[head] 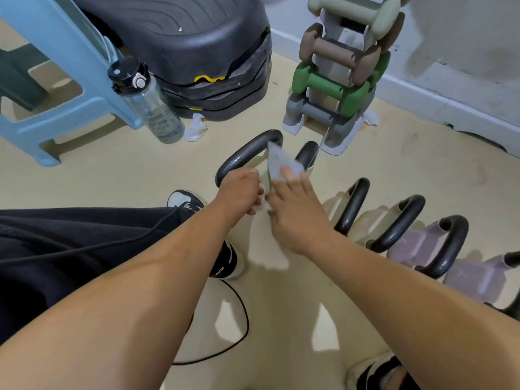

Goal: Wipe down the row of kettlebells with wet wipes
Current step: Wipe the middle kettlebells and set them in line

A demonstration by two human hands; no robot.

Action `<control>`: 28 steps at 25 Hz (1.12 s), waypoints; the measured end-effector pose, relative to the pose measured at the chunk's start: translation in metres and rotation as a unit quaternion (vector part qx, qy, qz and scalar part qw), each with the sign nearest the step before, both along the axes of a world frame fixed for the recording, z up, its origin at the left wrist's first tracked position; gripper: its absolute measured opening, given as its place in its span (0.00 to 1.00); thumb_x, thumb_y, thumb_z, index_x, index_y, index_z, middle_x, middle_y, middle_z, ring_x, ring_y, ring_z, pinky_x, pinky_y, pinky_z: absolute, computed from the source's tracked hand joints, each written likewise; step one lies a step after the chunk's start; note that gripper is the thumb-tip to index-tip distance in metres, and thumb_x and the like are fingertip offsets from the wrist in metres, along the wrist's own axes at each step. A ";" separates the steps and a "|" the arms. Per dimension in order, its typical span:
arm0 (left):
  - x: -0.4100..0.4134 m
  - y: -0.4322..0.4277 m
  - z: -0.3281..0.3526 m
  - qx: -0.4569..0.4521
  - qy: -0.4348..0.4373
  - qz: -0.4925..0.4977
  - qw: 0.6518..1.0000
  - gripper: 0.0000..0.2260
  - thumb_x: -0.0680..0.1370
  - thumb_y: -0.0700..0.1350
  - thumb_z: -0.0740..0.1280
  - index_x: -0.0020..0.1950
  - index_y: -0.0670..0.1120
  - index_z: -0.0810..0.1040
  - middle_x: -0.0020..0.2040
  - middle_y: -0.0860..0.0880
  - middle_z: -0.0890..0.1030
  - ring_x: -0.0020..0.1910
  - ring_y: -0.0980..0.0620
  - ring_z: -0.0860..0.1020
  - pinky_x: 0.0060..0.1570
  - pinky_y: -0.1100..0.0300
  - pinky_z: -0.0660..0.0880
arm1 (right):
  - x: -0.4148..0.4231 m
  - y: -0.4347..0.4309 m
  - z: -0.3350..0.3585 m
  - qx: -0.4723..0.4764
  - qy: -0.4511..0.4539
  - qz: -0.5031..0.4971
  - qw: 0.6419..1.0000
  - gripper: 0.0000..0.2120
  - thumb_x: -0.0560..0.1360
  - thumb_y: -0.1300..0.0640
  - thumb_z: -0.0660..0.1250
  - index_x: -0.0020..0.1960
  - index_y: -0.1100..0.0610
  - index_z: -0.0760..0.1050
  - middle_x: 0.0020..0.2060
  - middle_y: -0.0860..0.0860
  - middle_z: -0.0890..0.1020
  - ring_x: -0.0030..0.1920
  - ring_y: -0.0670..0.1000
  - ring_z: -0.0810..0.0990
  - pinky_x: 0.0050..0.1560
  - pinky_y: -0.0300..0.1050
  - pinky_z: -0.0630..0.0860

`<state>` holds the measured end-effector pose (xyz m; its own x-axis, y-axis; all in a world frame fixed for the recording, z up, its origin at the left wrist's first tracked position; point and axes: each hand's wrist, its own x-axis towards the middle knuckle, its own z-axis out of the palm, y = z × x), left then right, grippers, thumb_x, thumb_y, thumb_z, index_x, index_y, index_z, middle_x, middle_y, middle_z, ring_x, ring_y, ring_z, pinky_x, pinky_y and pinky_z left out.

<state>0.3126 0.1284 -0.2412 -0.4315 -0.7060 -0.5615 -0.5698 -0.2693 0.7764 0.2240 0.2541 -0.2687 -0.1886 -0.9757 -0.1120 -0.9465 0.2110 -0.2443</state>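
A row of kettlebells with black handles runs along the cream floor from the middle to the right edge. The nearest-left kettlebell's large handle point(247, 153) arches just beyond my hands, and its pale body point(267, 249) lies under my wrists. More handles follow point(307, 153), point(355, 204), point(399, 220), then a purple-bodied kettlebell point(416, 240). A thin whitish wet wipe point(281, 161), blurred, stands stretched between my hands against the large handle. My left hand point(242, 192) is closed on its lower edge. My right hand point(295, 209) pinches its upper part with fingers extended.
Behind are a blue plastic stool point(70, 108), a clear water bottle point(149, 108), stacked black step platforms point(197, 52) and a dumbbell rack point(340, 68). Crumpled wipes point(195, 128), point(370, 118) lie on the floor. A black cable point(242, 319) loops near my shoes point(225, 263).
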 end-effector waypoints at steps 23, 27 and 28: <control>-0.079 0.106 0.053 0.282 0.140 -0.169 0.934 0.27 0.75 0.49 0.77 0.69 0.38 0.77 0.59 0.40 0.85 0.57 0.41 0.85 0.59 0.47 0.80 | -0.108 0.107 0.108 -0.129 -0.588 -0.491 0.630 0.13 0.78 0.57 0.65 0.59 0.62 0.79 0.51 0.56 0.86 0.49 0.56 0.85 0.49 0.51 0.83; -0.087 0.089 0.053 0.303 0.162 -0.044 0.938 0.13 0.77 0.45 0.73 0.59 0.40 0.82 0.50 0.43 0.85 0.43 0.45 0.84 0.39 0.57 0.80 | -0.125 0.106 0.088 -0.154 -0.557 -0.536 0.615 0.07 0.77 0.60 0.69 0.52 0.63 0.80 0.44 0.57 0.83 0.39 0.56 0.81 0.41 0.50 0.81; -0.090 0.084 0.053 0.286 0.152 -0.008 0.946 0.12 0.75 0.46 0.74 0.55 0.41 0.83 0.50 0.44 0.85 0.44 0.44 0.84 0.44 0.55 0.79 | -0.129 0.104 0.083 -0.166 -0.552 -0.552 0.603 0.05 0.77 0.61 0.69 0.50 0.61 0.79 0.42 0.58 0.81 0.35 0.56 0.79 0.37 0.49 0.79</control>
